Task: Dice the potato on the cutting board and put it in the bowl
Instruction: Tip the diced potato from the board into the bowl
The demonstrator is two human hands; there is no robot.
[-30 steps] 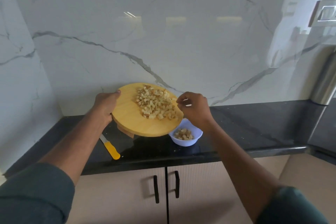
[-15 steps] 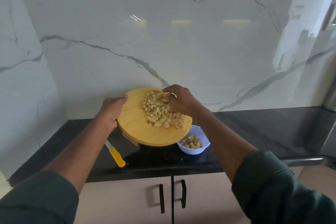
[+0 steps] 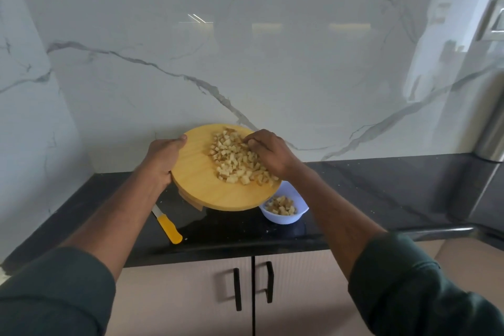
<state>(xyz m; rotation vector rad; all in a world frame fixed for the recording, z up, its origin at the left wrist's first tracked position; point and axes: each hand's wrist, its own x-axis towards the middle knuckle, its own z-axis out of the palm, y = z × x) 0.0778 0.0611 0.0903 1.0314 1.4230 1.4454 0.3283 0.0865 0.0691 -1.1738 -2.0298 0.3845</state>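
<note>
A round wooden cutting board (image 3: 201,185) is lifted off the black counter and tilted down to the right. My left hand (image 3: 163,158) grips its left edge, thumb on top. A pile of diced potato (image 3: 234,163) lies on the board's right half. My right hand (image 3: 270,153) rests on the pile's far right side, fingers curled over the pieces. Just below the board's low edge stands a small white bowl (image 3: 296,213), partly hidden by the board, holding some potato dice (image 3: 281,206).
A knife with a yellow handle (image 3: 169,228) lies on the counter (image 3: 381,185) under my left forearm. A marble wall rises right behind the board. A steel appliance (image 3: 491,139) stands at the far right. Cabinet doors (image 3: 253,286) sit below the counter's front edge.
My right hand moved from above the bowl back up onto the far side of the potato pile. The left hand kept the board raised and tilted.
</note>
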